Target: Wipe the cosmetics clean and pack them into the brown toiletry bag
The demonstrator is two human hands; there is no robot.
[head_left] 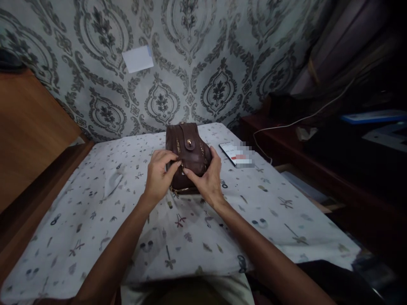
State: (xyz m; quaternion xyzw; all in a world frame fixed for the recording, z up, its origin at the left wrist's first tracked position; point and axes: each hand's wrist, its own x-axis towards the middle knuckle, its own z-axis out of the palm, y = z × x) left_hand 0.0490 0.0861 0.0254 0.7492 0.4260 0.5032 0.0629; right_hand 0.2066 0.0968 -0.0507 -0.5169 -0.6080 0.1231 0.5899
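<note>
A dark brown leather bag [192, 154] with gold zippers and a snap-fastened strap [189, 140] sits on the cloth-covered table. My left hand [159, 173] is at its near left, thumb and forefinger pinched together by a short zipper on the front face. A small bit of metal shows beside those fingertips; the pull itself is mostly hidden. Wrapped round the bag's right side is my right hand [208, 180], its thumb pressing the leather close to the same zipper. Along the bag's lower edge runs another gold zipper [184, 189].
A phone [233, 154] with a lit screen lies right of the bag. The table [111, 228] has a white printed cloth. Wooden furniture [32, 135] stands at left; patterned wall behind carries a white paper [137, 59]. A white cable [305, 120] trails over the dark red furniture at right.
</note>
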